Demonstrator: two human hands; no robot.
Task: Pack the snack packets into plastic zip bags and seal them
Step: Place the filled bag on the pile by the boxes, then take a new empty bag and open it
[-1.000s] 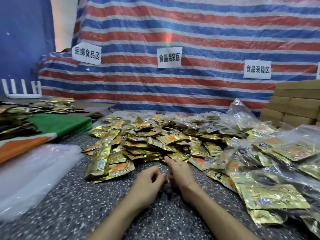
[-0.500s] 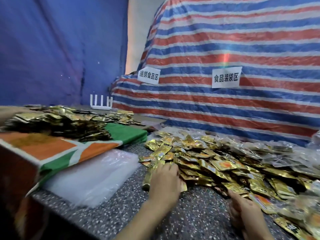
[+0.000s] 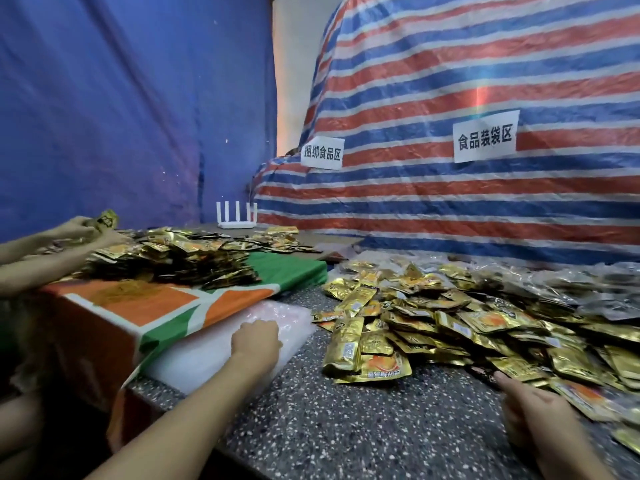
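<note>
A big heap of gold snack packets (image 3: 433, 320) lies on the speckled table (image 3: 363, 427), spreading off to the right. Left of the heap lies a stack of clear plastic zip bags (image 3: 204, 355). My left hand (image 3: 258, 341) rests on the far end of that stack, knuckles up and fingertips bent down onto the top bag, so whether it pinches a bag is hidden. My right hand (image 3: 533, 410) hovers at the near edge of the heap with its thumb out and fingers loose, holding nothing.
A raised box under an orange, green and white cloth (image 3: 166, 306) at the left bears a second pile of packets (image 3: 180, 258). Another person's hands (image 3: 74, 228) work there, holding a packet. A white router (image 3: 237, 216) and a striped tarp (image 3: 450, 98) stand behind.
My view has swung left. My left hand moved left from the packet heap onto the bag stack. My right hand stayed low at the heap's near edge.
</note>
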